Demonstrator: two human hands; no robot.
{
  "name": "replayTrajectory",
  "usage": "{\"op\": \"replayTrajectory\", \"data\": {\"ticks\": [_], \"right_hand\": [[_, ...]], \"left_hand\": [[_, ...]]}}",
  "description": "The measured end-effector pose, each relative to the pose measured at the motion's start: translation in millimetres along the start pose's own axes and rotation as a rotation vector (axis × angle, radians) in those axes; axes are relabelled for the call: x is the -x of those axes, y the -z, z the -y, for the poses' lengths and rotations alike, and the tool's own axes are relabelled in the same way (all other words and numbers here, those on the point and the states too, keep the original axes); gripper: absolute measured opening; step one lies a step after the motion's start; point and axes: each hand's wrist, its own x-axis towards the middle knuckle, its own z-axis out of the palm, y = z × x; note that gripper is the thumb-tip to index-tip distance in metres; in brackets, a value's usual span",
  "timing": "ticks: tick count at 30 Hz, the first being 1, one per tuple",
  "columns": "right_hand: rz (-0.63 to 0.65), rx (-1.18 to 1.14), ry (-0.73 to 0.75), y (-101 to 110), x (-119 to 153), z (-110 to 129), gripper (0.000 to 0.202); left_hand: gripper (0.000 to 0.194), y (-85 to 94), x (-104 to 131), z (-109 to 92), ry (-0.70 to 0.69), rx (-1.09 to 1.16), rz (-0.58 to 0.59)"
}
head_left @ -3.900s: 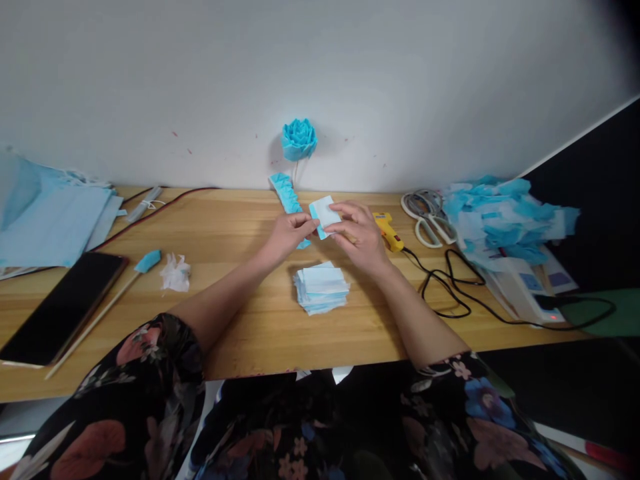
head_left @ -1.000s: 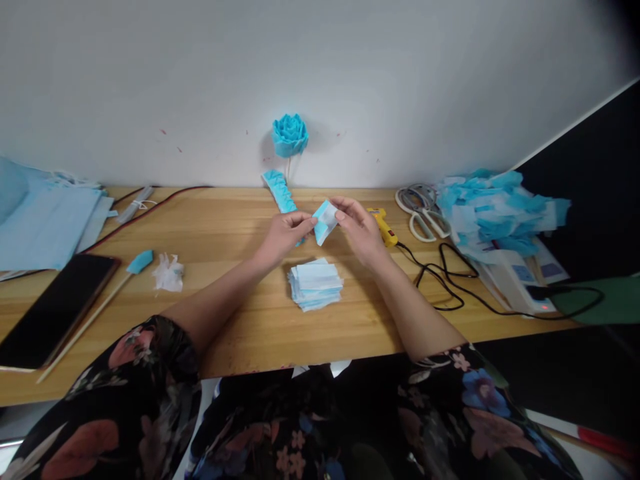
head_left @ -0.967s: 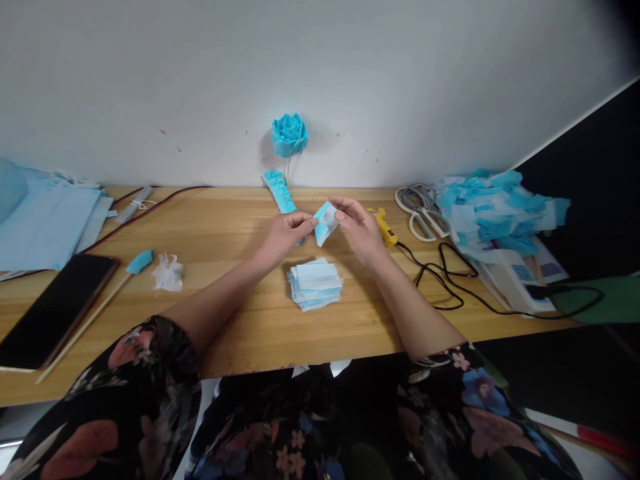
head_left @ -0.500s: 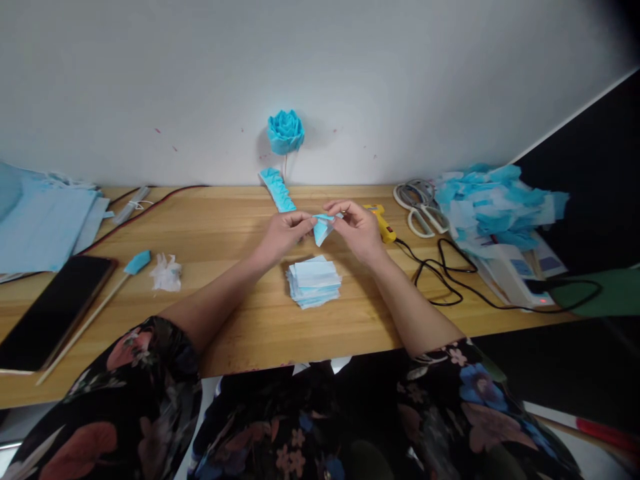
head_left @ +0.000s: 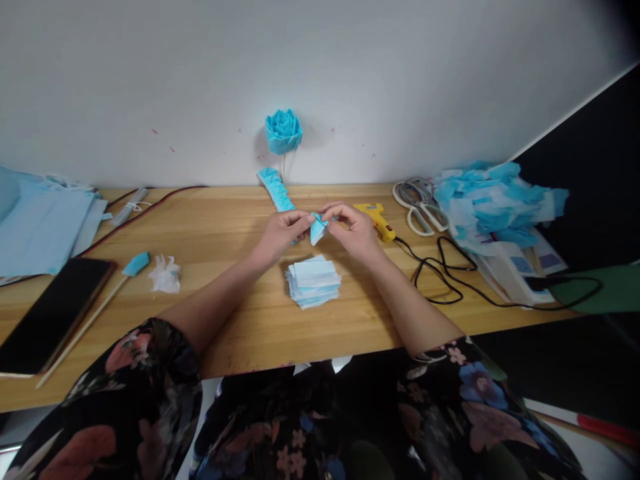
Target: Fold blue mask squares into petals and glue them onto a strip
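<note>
Between my two hands is a small piece of light blue mask fabric (head_left: 317, 231), folded to a point at the bottom. My left hand (head_left: 286, 235) pinches its left corner between thumb and fingers. On the other side my right hand (head_left: 351, 229) is closed on the right edge. Below them on the table lies a stack of white and pale blue fabric squares (head_left: 314, 281). A row of overlapping folded blue petals (head_left: 276, 189) lies just behind my left hand. Behind that stands a blue fabric flower (head_left: 283, 132) on a thin stick.
A yellow glue gun (head_left: 376, 221) with a black cord lies right of my right hand. Scissors (head_left: 424, 220) and a heap of blue scraps (head_left: 500, 203) are farther right. At left are a phone (head_left: 54, 317), a blue-tipped stick (head_left: 95, 313), a white scrap (head_left: 165, 274) and face masks (head_left: 47, 223).
The fabric piece has been folded over further and looks narrower. My right hand has moved slightly left, closer to my left hand.
</note>
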Motion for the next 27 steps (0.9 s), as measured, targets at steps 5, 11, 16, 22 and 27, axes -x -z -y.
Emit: {"op": "replayTrajectory", "data": {"ticks": [5, 11, 16, 22, 27], "right_hand": [[0.02, 0.062, 0.03, -0.4, 0.4, 2.4, 0.008], [0.023, 0.099, 0.084, -0.8, 0.0, 4.4, 0.012], [0.032, 0.136, 0.102, -1.9, 0.3, 5.1, 0.015], [0.041, 0.135, 0.106, -1.4, 0.8, 5.8, 0.012], [0.004, -0.064, -0.001, 0.8, 0.2, 1.5, 0.013]], "left_hand": [[0.042, -0.5, 0.8, -3.0, -0.005, -0.026, -0.012], [0.045, -1.1, 0.1, -3.2, -0.008, -0.046, -0.021], [0.043, -0.9, -1.6, 0.3, 0.015, -0.04, -0.032], [0.027, -1.3, -3.1, 1.7, 0.068, -0.024, -0.073], [0.024, -0.6, -2.5, -1.8, 0.068, -0.005, -0.137]]}}
